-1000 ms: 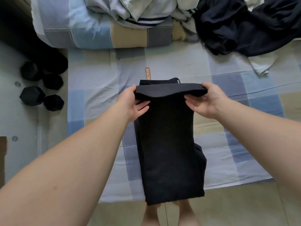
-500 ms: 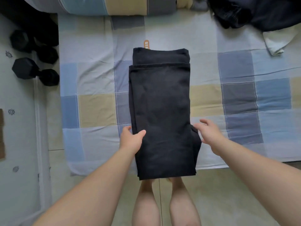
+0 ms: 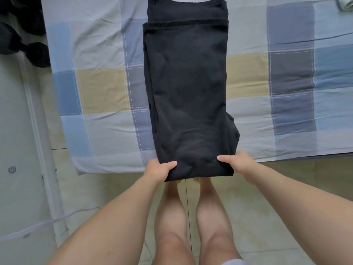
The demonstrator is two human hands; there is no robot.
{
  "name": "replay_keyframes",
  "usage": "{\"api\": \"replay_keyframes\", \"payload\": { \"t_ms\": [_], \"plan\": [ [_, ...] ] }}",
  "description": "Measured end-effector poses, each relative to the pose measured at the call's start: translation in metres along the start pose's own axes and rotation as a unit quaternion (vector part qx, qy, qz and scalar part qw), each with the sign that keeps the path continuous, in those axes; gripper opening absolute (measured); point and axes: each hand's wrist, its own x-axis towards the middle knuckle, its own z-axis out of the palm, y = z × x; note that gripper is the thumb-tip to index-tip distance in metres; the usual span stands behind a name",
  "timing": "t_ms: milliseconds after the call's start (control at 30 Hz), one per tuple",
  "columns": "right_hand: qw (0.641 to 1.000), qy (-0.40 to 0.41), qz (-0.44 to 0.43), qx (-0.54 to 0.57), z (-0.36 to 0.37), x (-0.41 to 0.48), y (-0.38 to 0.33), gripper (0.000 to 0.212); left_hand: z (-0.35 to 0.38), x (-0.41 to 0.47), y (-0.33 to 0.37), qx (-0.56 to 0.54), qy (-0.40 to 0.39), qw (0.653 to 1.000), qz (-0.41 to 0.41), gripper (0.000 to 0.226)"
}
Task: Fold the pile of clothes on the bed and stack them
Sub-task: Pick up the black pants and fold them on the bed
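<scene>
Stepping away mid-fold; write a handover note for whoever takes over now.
Left hand grips the near left corner of the long black folded cloth garment; right hand grips the near right corner.
It lies lengthwise on the blue-and-tan checked bedsheet, near end overhanging the edge.
Done: narrow fold, far end turned over.
Left: fold near end up, then stack.

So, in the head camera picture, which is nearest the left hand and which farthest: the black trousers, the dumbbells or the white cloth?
1. The black trousers, gripped by the left hand.
2. The dumbbells, on the floor at far left.
3. The white cloth, on the bed at top right.
</scene>
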Motion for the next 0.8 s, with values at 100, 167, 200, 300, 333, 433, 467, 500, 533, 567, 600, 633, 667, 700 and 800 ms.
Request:
{"api": "replay_keyframes", "payload": {
  "t_ms": [100,167,200,300,333,433,467,500,533,567,600,633,667,700,800],
  "plan": [
    [0.999,0.007,0.01,0.046,0.004,-0.029,0.013,0.027,-0.002,-0.022,-0.014,-0.03,-0.018,0.999,-0.029,0.052],
    [0.997,-0.014,0.042,0.06,0.007,-0.053,0.025,0.028,-0.006,-0.04,-0.023,-0.041,-0.03,0.997,-0.059,0.045],
    [0.996,-0.025,0.057,0.07,0.007,-0.066,0.03,0.03,-0.009,-0.051,-0.026,-0.04,-0.034,0.996,-0.076,0.045],
    [0.994,-0.044,0.077,0.07,0.004,-0.103,0.034,0.03,-0.019,-0.085,-0.03,-0.03,-0.063,0.99,-0.125,0.046],
    [0.994,-0.046,0.079,0.066,0.001,-0.113,0.031,0.029,-0.023,-0.096,-0.028,-0.032,-0.082,0.986,-0.139,0.045],
    [0.994,-0.039,0.078,0.072,-0.016,-0.138,0.01,0.027,-0.037,-0.126,-0.005,-0.03,-0.134,0.978,-0.16,0.037],
    [0.993,-0.034,0.076,0.081,-0.022,-0.144,-0.001,0.026,-0.043,-0.133,0.007,-0.031,-0.136,0.978,-0.154,0.032],
    [0.993,-0.028,0.074,0.092,-0.029,-0.151,-0.014,0.024,-0.047,-0.14,0.02,-0.036,-0.129,0.98,-0.145,0.025],
    [0.992,-0.021,0.068,0.104,-0.036,-0.156,-0.028,0.021,-0.052,-0.146,0.036,-0.048,-0.12,0.983,-0.133,0.018],
    [0.991,-0.017,0.062,0.115,-0.042,-0.161,-0.043,0.018,-0.056,-0.151,0.051,-0.066,-0.106,0.985,-0.118,0.014],
    [0.99,-0.015,0.055,0.129,-0.048,-0.164,-0.058,0.016,-0.059,-0.153,0.067,-0.087,-0.09,0.987,-0.1,0.013],
    [0.988,-0.015,0.047,0.147,-0.053,-0.167,-0.074,0.015,-0.062,-0.154,0.083,-0.112,-0.071,0.988,-0.081,0.013],
    [0.985,-0.016,0.04,0.17,-0.058,-0.168,-0.09,0.014,-0.065,-0.153,0.1,-0.139,-0.052,0.987,-0.062,0.015],
    [0.981,-0.018,0.034,0.192,-0.063,-0.169,-0.105,0.013,-0.067,-0.151,0.116,-0.166,-0.034,0.985,-0.045,0.017],
    [0.969,-0.021,0.031,0.242,-0.073,-0.163,-0.15,0.015,-0.073,-0.147,0.165,-0.241,0.002,0.971,0.0,0.015]
  ]
}}
